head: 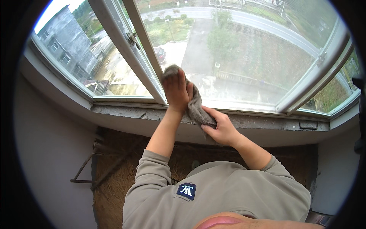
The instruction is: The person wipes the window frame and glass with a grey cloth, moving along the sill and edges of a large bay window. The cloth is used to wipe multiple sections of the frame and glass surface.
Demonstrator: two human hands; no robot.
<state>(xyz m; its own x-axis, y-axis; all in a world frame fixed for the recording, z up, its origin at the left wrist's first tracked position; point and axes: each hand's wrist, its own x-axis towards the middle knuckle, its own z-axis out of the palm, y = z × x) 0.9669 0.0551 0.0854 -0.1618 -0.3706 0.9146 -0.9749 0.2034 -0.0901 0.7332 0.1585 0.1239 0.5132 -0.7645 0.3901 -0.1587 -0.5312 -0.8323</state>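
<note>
A grey-brown cloth (pixel 197 110) stretches between my two hands at the lower left of the window's screened pane (pixel 243 65). My left hand (pixel 175 93) lies over the upper end of the cloth, fingers pointing up, beside the slanting white window frame bar (pixel 147 40). Bunched cloth shows above its fingertips. My right hand (pixel 223 127) grips the lower end, thumb on the near side, just above the rough concrete sill (pixel 246 121). Cloth folds hide part of the sill and the bottom frame rail.
A metal latch (pixel 133 40) sticks out from the left sash, and a handle (pixel 321 58) sits on the right. Below the sill, a metal frame (pixel 83 169) leans by the left wall (pixel 51 137). Straw-like material (pixel 114 197) covers the floor.
</note>
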